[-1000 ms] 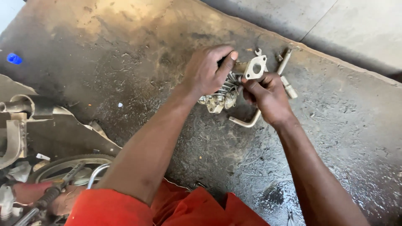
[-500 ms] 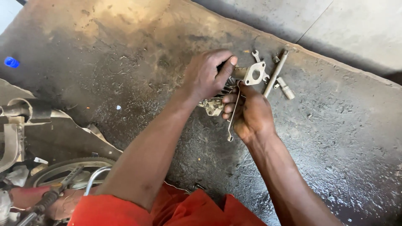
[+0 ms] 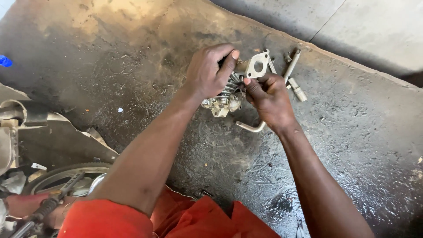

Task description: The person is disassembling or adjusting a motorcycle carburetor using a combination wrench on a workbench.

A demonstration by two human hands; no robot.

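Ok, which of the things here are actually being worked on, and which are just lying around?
In hand:
- finned metal engine part, held by the left hand
- plate with a round hole on it
- bent metal tool in the right hand

Lying about:
- metal rods on the floor
- blue cap
- wheel and dark panel at the left

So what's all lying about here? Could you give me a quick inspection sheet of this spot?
Surface: dark, oil-stained floor, wet patches.
Job's things: finned metal engine part with a flat flange plate, held in both hands.
Clutter: bent metal rod, socket tools, blue object.
Hands: left hand grips the part from above; right hand holds its side.
Cables: nothing seen.
Surroundings: wheel and machine parts at left; paler concrete beyond.
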